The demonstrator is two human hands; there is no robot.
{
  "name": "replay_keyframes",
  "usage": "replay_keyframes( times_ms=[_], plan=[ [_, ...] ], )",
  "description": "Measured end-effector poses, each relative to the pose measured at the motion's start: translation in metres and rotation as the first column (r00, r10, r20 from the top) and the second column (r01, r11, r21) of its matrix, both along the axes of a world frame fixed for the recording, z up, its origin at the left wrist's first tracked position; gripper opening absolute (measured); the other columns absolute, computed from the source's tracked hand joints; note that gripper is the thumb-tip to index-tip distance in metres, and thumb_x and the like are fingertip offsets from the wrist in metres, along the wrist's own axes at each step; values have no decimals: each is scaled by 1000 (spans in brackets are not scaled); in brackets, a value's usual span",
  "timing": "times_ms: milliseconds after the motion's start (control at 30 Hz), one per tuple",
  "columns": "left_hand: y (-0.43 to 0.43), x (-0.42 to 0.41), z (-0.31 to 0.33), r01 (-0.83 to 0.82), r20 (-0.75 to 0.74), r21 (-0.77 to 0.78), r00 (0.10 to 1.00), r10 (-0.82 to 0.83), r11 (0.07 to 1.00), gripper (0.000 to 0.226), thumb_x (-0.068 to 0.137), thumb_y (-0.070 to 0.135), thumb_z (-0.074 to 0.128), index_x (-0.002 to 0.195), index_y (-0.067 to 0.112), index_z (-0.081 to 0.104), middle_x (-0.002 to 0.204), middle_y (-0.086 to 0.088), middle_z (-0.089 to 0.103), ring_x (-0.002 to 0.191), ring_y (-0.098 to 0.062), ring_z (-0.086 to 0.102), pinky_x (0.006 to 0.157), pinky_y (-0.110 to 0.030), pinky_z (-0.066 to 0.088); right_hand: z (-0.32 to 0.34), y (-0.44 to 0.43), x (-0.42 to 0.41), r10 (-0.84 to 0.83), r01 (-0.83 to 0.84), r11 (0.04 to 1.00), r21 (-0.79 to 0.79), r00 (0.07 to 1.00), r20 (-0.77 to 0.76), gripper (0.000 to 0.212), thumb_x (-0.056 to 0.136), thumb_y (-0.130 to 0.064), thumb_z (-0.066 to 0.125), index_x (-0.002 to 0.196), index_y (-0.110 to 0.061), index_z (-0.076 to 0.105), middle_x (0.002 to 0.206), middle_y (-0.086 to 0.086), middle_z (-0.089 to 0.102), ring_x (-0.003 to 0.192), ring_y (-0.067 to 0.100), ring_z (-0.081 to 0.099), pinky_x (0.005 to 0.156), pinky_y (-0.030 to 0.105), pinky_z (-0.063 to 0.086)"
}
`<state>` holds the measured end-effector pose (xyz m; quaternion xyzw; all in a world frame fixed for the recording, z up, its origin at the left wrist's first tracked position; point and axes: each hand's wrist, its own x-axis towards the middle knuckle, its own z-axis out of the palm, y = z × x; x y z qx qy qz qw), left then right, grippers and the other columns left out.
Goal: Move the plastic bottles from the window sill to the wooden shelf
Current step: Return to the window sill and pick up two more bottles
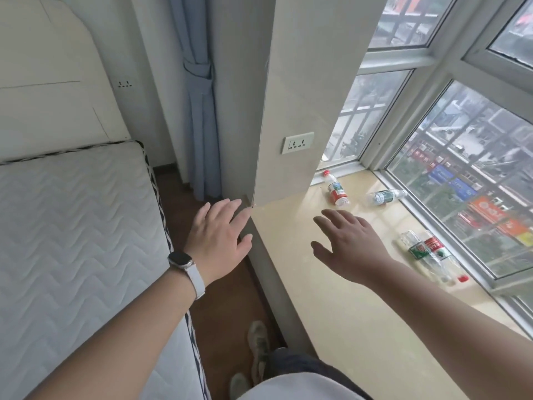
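Several clear plastic bottles lie on their sides on the cream window sill (331, 284). A red-capped bottle with a red and white label (336, 189) rests far back by the wall. A green-labelled bottle (385, 196) lies next to the glass. Two more bottles (427, 252) lie together nearer, one with a red cap. My right hand (346, 241) hovers open above the sill, short of the far bottles. Over the sill's left edge, my left hand (219, 235) is spread open and holds nothing; a watch is on its wrist. No wooden shelf is in view.
A bare mattress (72, 241) fills the left, with a narrow strip of brown floor (225, 313) between it and the sill. A wall pillar with a socket (298, 142) stands at the sill's far end. A blue curtain (199, 111) hangs behind. My shoes show below.
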<state>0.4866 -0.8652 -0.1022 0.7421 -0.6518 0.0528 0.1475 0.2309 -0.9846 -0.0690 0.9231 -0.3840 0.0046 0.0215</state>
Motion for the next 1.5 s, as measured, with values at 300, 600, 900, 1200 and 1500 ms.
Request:
replay_keyframes(
  times_ms=[300,600,900,1200,1500],
  plan=[
    [-95,18,-16,79,1,49,997,-79,996,49,85,40,54,126,16,65,132,-11,63,126,-34,56,107,-55,41,-25,-79,12,-107,107,992,71,994,1,59,86,-55,39,125,-16,60,133,6,59,122,32,54,97,43,44],
    [-252,-1,-9,286,83,174,949,-304,942,51,81,42,45,120,16,67,125,-9,65,117,-31,60,101,-53,47,-52,-192,15,-221,211,965,156,974,49,58,84,-54,40,117,-14,65,124,9,65,114,32,60,90,43,49],
    [-376,-42,-24,467,76,196,870,-488,862,49,81,41,47,118,17,68,120,-8,66,112,-30,60,99,-49,48,-67,-272,-21,-361,353,915,196,933,4,55,83,-54,38,113,-16,65,124,5,64,112,29,59,87,42,49],
    [-481,-84,-63,586,73,330,766,-639,740,45,74,40,54,109,18,73,117,-7,69,108,-29,64,87,-44,51,-86,-328,-71,-518,525,826,204,851,-92,57,95,-53,40,141,-19,45,150,6,42,136,28,38,108,41,30],
    [-566,-123,-133,557,-361,489,830,-425,671,54,87,47,46,133,23,61,135,3,58,128,-23,48,103,-37,38,-130,-404,-106,-644,686,694,219,728,-236,60,97,-53,35,147,-20,37,155,6,35,137,26,34,107,40,30]
  ],
)
